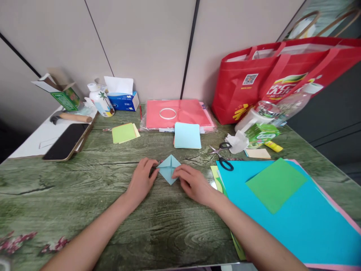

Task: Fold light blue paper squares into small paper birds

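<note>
A small light-blue sheet of folded paper [168, 174] lies on the table between my hands, turned like a diamond. Creases cross its middle, and its upper part shows folded flaps. At the left corner, my left hand [142, 178] pinches the paper between thumb and fingers. My right hand [196, 183] has its curled fingers closed on the right edge, covering that corner. Just beyond the paper sits a stack of light-blue square sheets [187, 136]. Black-handled scissors [225, 162] lie open to the right.
Large blue sheets [254, 226] with a green square [278, 184] on top fill the right side. At the back are a red bag [239, 82], a pink packet [158, 116] and a tissue box [124, 101]. A phone [66, 141] and a hammer [73, 117] lie left.
</note>
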Motion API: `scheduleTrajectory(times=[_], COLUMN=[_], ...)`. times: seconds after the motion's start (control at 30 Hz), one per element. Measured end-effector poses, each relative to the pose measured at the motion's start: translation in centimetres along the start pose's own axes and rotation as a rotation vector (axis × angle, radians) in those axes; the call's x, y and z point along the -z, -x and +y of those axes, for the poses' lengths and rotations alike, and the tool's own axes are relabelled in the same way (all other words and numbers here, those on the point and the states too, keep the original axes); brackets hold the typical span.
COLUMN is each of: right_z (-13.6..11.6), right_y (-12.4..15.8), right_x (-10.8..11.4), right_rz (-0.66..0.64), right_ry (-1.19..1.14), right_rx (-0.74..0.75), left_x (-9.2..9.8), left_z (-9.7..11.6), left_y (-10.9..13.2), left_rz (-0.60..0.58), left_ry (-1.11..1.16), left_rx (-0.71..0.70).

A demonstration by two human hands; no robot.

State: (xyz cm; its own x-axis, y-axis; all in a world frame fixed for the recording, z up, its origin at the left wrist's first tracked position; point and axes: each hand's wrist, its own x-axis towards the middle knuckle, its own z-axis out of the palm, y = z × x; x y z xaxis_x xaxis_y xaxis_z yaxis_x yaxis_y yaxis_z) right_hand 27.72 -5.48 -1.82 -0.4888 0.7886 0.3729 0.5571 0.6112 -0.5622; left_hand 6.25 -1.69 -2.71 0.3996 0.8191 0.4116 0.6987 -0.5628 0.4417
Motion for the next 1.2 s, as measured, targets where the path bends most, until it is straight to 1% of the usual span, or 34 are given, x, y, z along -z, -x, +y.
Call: scheduleTrajectory(times=[0.1, 0.13, 0.17, 0.23, 0.33, 0.43, 0.53, 0.6, 0.83, 0.93, 1.07, 1.2], right_z=[0.9, 1.2, 1.4, 1.7, 1.5, 1.0, 0.9, 0.9, 0.8, 0.5, -0.1, -0.3], right_y=[0.2, 0.2, 0.2, 0.1, 0.0, 0.0, 0.1, 0.1, -1.0, -1.4, -1.5, -1.1], right_x=[-0.2, -0.2, -0.2, -0.2, -0.3, -0.3, -0.3, -0.3, -1.0, -0.8, 0.0, 0.7], right_rz=[0.236, 0.274, 0.276, 0.207, 0.094, 0.051, 0.032, 0.011, -0.113, -0.137, -0.146, -0.12], right_ry=[0.043, 0.081, 0.119, 0.179, 0.237, 0.266, 0.267, 0.276, 0.517, 0.542, 0.564, 0.597], right_rx=[-0.062, -0.078, -0.087, -0.087, -0.068, -0.061, -0.069, -0.088, -0.178, -0.201, -0.209, -0.193], left_x=[0.0, 0.0, 0.0, 0.1, 0.1, 0.0, 0.0, 0.1, 0.3, 0.3, 0.4, 0.3], left_z=[0.0, 0.1, 0.1, 0.4, 0.9, 1.4, 1.8, 1.9, 1.9, 2.1, 2.4, 2.5], left_y=[0.2, 0.2, 0.3, 0.4, 0.5, 0.7, 0.9, 1.0, 0.8, 0.7, 0.8, 0.9], left_rz=[-0.015, -0.029, -0.043, -0.062, -0.071, -0.111, -0.166, -0.183, -0.246, -0.256, -0.239, -0.233], left_ry=[-0.053, -0.07, -0.08, -0.075, -0.045, -0.06, -0.123, -0.16, -0.12, -0.111, -0.164, -0.173], left_rx=[-0.152, -0.2, -0.24, -0.295, -0.301, -0.299, -0.377, -0.413, -0.388, -0.361, -0.363, -0.347])
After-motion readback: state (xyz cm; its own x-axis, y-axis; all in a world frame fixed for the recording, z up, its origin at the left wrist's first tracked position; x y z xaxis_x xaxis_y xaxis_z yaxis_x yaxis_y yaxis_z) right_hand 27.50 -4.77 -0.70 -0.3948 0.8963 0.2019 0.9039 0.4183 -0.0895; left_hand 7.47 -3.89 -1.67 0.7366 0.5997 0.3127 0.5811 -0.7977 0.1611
